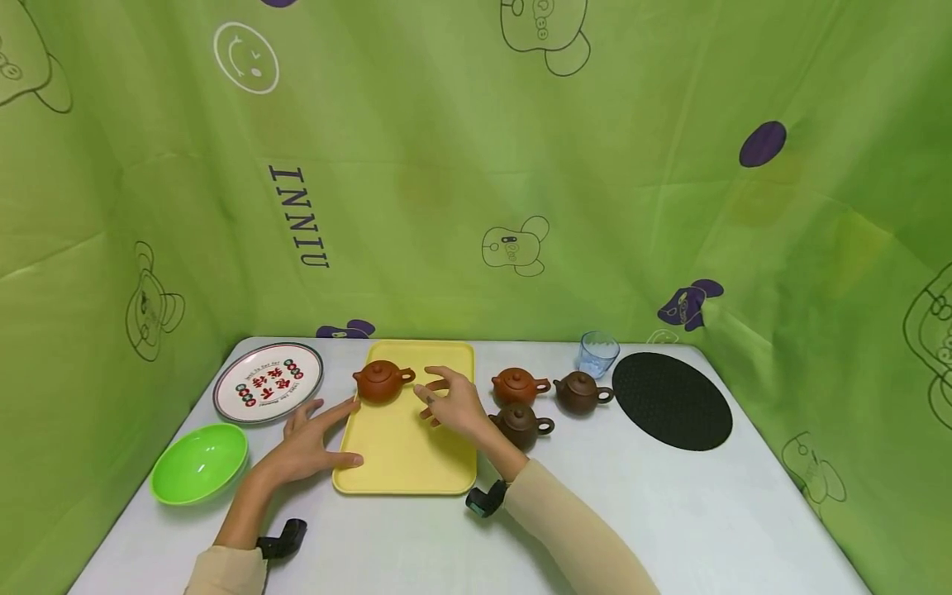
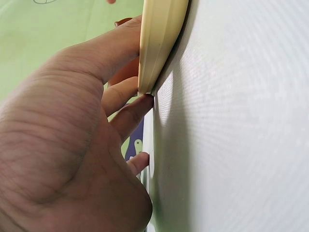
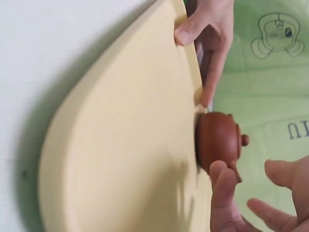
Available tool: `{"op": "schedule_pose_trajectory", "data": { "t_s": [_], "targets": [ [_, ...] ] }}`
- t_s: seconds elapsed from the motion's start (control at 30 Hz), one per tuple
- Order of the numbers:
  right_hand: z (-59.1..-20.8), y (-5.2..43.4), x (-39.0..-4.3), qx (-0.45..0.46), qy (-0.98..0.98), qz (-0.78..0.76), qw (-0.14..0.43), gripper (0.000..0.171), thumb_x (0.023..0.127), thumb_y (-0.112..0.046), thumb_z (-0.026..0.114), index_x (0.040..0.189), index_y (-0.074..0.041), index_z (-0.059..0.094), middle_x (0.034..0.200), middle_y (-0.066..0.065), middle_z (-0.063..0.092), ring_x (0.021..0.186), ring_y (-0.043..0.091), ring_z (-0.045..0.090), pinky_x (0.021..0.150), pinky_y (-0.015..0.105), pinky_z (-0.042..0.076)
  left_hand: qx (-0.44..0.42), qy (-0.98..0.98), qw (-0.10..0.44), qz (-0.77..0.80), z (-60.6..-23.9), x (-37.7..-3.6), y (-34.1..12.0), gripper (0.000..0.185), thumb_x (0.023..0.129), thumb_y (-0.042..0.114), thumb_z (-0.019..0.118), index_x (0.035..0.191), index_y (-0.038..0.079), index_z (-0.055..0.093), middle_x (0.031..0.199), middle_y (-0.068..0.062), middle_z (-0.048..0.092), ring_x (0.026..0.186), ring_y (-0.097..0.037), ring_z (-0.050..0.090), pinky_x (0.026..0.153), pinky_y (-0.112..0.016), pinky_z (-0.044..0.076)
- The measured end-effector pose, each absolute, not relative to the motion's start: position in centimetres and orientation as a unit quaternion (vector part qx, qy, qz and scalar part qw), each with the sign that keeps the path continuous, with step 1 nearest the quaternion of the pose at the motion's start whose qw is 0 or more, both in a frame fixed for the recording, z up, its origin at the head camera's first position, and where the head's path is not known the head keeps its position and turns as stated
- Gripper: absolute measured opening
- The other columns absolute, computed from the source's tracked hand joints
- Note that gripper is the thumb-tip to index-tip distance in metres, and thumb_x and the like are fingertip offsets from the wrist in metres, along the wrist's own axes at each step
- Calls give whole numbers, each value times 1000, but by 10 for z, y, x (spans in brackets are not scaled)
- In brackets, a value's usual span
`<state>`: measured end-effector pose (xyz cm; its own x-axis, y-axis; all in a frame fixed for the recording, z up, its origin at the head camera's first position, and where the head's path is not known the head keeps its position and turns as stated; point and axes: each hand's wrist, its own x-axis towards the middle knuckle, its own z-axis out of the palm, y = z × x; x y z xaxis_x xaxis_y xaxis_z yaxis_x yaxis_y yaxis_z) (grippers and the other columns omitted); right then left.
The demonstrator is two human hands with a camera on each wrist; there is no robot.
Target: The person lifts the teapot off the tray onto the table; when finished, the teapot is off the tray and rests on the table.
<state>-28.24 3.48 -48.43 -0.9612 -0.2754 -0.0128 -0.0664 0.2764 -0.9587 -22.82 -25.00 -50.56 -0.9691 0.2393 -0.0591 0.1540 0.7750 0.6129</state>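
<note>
A reddish-brown clay teapot (image 1: 380, 383) stands upright at the far left of the yellow tray (image 1: 405, 463), its handle pointing right. My left hand (image 1: 303, 450) lies along the tray's left side with the fingers spread, thumb on the rim and forefinger reaching close to the teapot's spout. In the left wrist view, fingertips (image 2: 145, 100) meet the tray's edge at the tabletop. Over the tray, just right of that teapot, my right hand (image 1: 457, 405) hovers with parted fingers and nothing between them. The right wrist view shows its fingers (image 3: 224, 191) close by the teapot's handle.
Right of the tray stand another reddish teapot (image 1: 516, 385) and two dark brown teapots, one (image 1: 520, 426) partly behind my right wrist, the other (image 1: 579, 392) beside a blue glass (image 1: 598, 355). A black oval mat (image 1: 672, 401) lies farther right. A patterned plate (image 1: 305, 364) and green bowl (image 1: 199, 464) sit left.
</note>
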Motion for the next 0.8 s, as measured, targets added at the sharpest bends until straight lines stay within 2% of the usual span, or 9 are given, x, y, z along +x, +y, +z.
{"op": "schedule_pose_trajectory", "data": {
  "t_s": [0.3,0.6,0.8],
  "targets": [
    [-493,25,-298,-101,791,-595,95,59,104,-28,70,156,-10,51,127,21,73,75,25,81,62,33,66,102,939,70,322,-504,-229,-248,99,77,47,92,159,16,48,166,-20,44,155,-56,10,115,-85,12],
    [-499,17,-308,-86,759,-630,140,58,105,-26,68,158,-14,49,126,18,74,77,27,81,63,32,66,98,939,76,321,-504,-228,-249,99,77,49,91,160,16,48,167,-22,41,155,-57,8,114,-86,11],
    [-500,10,-315,-83,747,-644,144,52,106,-24,66,156,-14,53,120,20,77,76,30,81,61,31,65,97,940,78,318,-503,-227,-249,98,78,49,91,160,17,48,167,-23,41,155,-57,9,114,-87,13]
  ]
}}
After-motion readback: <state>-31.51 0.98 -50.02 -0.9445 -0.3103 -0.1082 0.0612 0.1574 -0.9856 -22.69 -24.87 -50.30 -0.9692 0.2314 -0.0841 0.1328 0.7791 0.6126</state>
